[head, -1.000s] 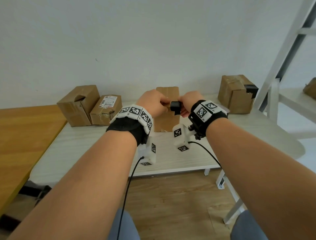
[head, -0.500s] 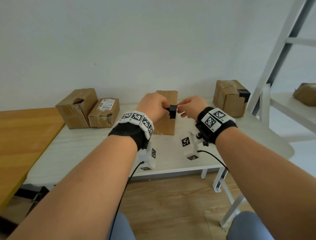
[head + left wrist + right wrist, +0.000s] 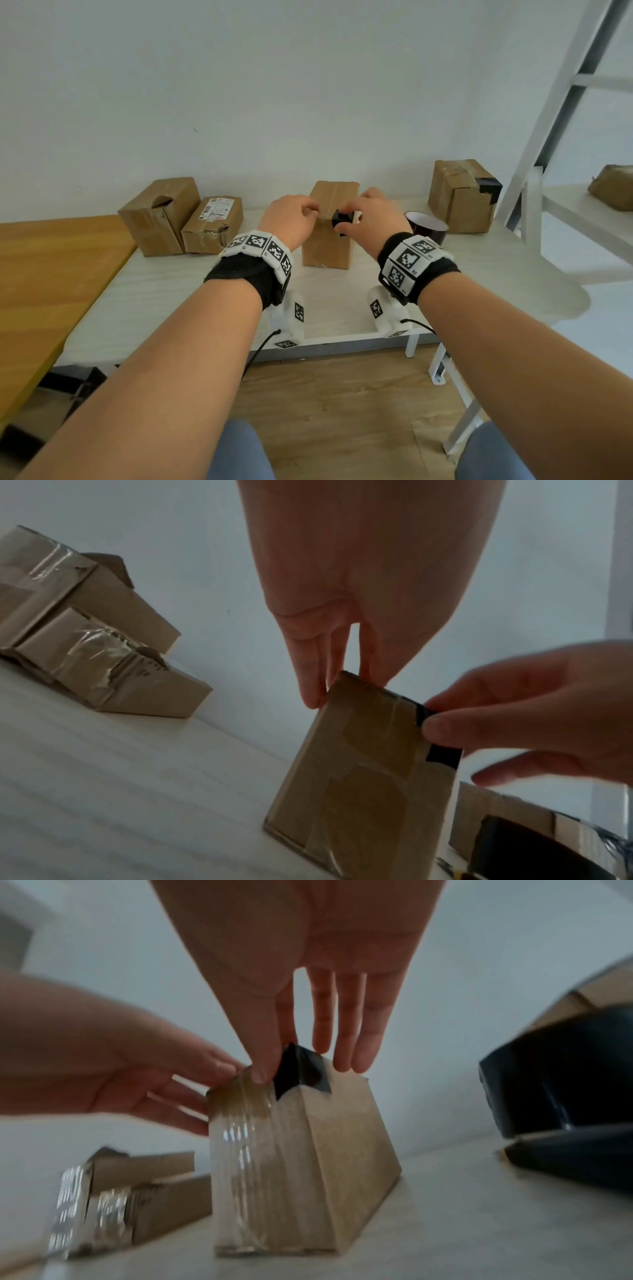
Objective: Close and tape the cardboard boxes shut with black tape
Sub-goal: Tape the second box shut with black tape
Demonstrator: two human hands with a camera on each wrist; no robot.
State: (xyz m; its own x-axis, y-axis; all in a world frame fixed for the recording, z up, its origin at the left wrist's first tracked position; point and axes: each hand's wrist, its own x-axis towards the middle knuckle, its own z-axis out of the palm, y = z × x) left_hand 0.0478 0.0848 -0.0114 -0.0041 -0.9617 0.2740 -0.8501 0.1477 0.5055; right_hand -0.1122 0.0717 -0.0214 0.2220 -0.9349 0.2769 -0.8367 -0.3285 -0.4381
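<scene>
Right hand (image 3: pixel 371 219) pinches black tape strip (image 3: pixel 298 1073) onto upright box (image 3: pixel 329 236) top; left hand (image 3: pixel 291 219), fingers straight, steadies it. Label (image 3: pixel 216 209) on box (image 3: pixel 214 224) near counter's (image 3: pixel 164 298) left edge unreadable.

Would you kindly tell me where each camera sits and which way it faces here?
Head: worn high, looking forward and down at the table; both forearms and hands show.
Left wrist: low, looking along the left hand at the box.
Right wrist: low, along the right hand pressing tape.
All three share the box and both hands.
</scene>
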